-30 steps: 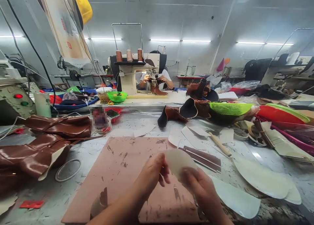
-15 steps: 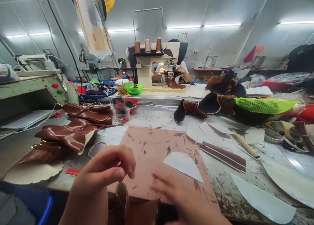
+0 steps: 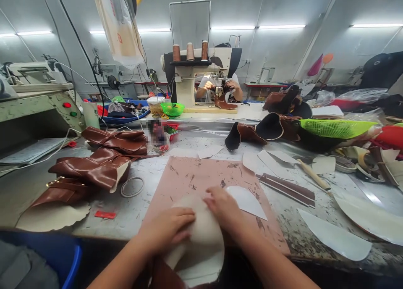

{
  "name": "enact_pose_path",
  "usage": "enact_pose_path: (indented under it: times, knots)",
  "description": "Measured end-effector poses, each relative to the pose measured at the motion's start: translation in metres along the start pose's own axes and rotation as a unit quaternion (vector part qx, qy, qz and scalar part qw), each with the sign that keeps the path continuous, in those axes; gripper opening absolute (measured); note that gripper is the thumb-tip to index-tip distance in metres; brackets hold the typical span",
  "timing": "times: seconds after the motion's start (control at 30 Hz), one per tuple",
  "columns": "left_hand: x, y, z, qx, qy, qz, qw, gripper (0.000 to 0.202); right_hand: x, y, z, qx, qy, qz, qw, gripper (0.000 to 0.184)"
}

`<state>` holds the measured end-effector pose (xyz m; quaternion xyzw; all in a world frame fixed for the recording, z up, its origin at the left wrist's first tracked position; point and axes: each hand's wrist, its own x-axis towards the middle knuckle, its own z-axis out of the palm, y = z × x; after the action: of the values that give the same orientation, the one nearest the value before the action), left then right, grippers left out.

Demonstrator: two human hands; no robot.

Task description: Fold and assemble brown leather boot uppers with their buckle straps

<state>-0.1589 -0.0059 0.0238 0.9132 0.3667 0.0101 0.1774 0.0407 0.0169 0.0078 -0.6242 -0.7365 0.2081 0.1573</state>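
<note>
At the front edge of the bench, a brown leather piece [image 3: 206, 238] hangs partly over the side with its pale inner face up; its brown outer face shows at the bottom. My left hand [image 3: 172, 224] has its fingers bent over the piece's left side. On the far right edge, my right hand [image 3: 224, 207] grips it with curled fingers, the thumb side partly hidden. Beneath both hands lies a pinkish cutting mat [image 3: 185, 173] with dark marks. A white curved sheet [image 3: 247, 200] rests on the mat just beyond my right hand.
Folded brown leather boot parts [image 3: 94, 167] and a ring [image 3: 132, 187] lie left. To the right are brown strips [image 3: 288, 189], a wooden-handled tool [image 3: 314, 175], white sheets [image 3: 335, 234] and a green basket [image 3: 336, 128]. A co-worker's hands [image 3: 233, 89] work at a sewing machine [image 3: 185, 81] ahead.
Both hands have come down onto the leather piece, which has risen onto the mat's front edge with its pale face showing. The view has shifted slightly.
</note>
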Motion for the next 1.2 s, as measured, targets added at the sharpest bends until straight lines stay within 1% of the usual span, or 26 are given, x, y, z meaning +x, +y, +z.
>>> enact_pose_path:
  times: [0.03, 0.1, 0.17, 0.23, 0.3, 0.4, 0.47, 0.53, 0.57, 0.63, 0.67, 0.7, 0.73, 0.77, 0.8, 0.83, 0.87, 0.9, 0.93, 1.0, 1.07, 1.13, 1.2]
  knots:
    - [-0.004, -0.002, 0.003, -0.007, -0.036, -0.010, 0.999, 0.041, 0.000, 0.008, -0.006, -0.018, 0.008, 0.019, 1.000, 0.028]
    - [-0.013, 0.000, 0.010, -0.008, -0.073, -0.028, 0.997, 0.060, 0.000, 0.025, -0.018, -0.051, 0.004, 0.065, 0.997, 0.029]
    - [-0.019, 0.007, 0.018, 0.003, -0.075, -0.052, 0.996, 0.070, 0.002, 0.041, -0.028, -0.075, -0.020, 0.098, 0.992, 0.031]
    - [-0.022, 0.012, 0.024, 0.012, -0.065, -0.069, 0.995, 0.073, 0.007, 0.052, -0.034, -0.092, -0.043, 0.109, 0.989, 0.032]
    - [-0.022, 0.013, 0.026, 0.007, -0.054, -0.061, 0.997, 0.071, 0.012, 0.055, -0.035, -0.108, -0.054, 0.108, 0.987, 0.033]
    - [-0.023, 0.008, 0.021, -0.006, -0.041, -0.036, 0.998, 0.063, 0.017, 0.047, -0.032, -0.132, -0.058, 0.105, 0.984, 0.035]
    - [-0.023, 0.005, 0.019, -0.011, -0.024, -0.045, 0.999, 0.054, 0.014, 0.039, -0.032, -0.146, -0.056, 0.095, 0.983, 0.028]
    - [-0.023, 0.004, 0.020, -0.008, 0.011, -0.072, 0.997, 0.042, 0.005, 0.032, -0.038, -0.156, -0.057, 0.081, 0.983, 0.013]
    - [-0.021, 0.004, 0.022, 0.002, 0.029, -0.081, 0.996, 0.037, -0.001, 0.030, -0.044, -0.160, -0.062, 0.075, 0.982, 0.009]
    - [-0.018, 0.007, 0.029, 0.044, 0.055, -0.080, 0.994, 0.033, -0.014, 0.026, -0.058, -0.144, -0.064, 0.068, 0.985, 0.019]
    - [-0.016, 0.008, 0.032, 0.069, 0.058, -0.075, 0.993, 0.034, -0.020, 0.024, -0.066, -0.117, -0.048, 0.064, 0.990, 0.021]
    - [-0.014, 0.010, 0.034, 0.089, 0.054, -0.071, 0.992, 0.035, -0.026, 0.022, -0.072, -0.076, -0.014, 0.054, 0.996, 0.021]
    - [-0.013, 0.012, 0.036, 0.101, 0.046, -0.076, 0.991, 0.036, -0.030, 0.018, -0.076, -0.020, 0.036, 0.038, 0.998, 0.019]
    - [-0.012, 0.014, 0.036, 0.093, 0.038, -0.091, 0.991, 0.036, -0.033, 0.014, -0.077, 0.048, 0.085, 0.019, 0.995, 0.019]
    - [-0.011, 0.015, 0.035, 0.070, 0.030, -0.110, 0.991, 0.034, -0.034, 0.008, -0.073, 0.122, 0.119, 0.005, 0.985, 0.022]
    - [-0.012, 0.016, 0.033, 0.038, 0.025, -0.129, 0.991, 0.031, -0.033, 0.002, -0.065, 0.193, 0.121, 0.002, 0.974, 0.027]
    - [-0.014, 0.015, 0.030, 0.003, 0.026, -0.149, 0.988, 0.029, -0.032, -0.004, -0.053, 0.258, 0.093, 0.008, 0.962, 0.031]
    - [-0.017, 0.014, 0.026, -0.025, 0.030, -0.166, 0.985, 0.028, -0.029, -0.010, -0.037, 0.309, 0.041, 0.031, 0.950, 0.034]
    - [-0.021, 0.012, 0.023, -0.055, 0.040, -0.177, 0.982, 0.029, -0.026, -0.014, -0.021, 0.341, -0.031, 0.052, 0.938, 0.035]
    - [-0.029, 0.006, 0.017, -0.136, 0.066, -0.177, 0.973, 0.042, -0.021, -0.019, 0.011, 0.346, -0.067, 0.053, 0.934, 0.032]
    - [-0.037, -0.002, 0.016, -0.248, 0.101, -0.171, 0.948, 0.055, -0.018, -0.017, 0.032, 0.336, -0.069, 0.039, 0.939, 0.028]
    - [-0.041, -0.010, 0.020, -0.322, 0.143, -0.198, 0.915, 0.053, -0.017, -0.013, 0.040, 0.331, -0.069, 0.024, 0.941, 0.027]
    - [-0.040, -0.014, 0.025, -0.315, 0.176, -0.248, 0.899, 0.044, -0.018, -0.007, 0.038, 0.329, -0.076, 0.014, 0.941, 0.026]
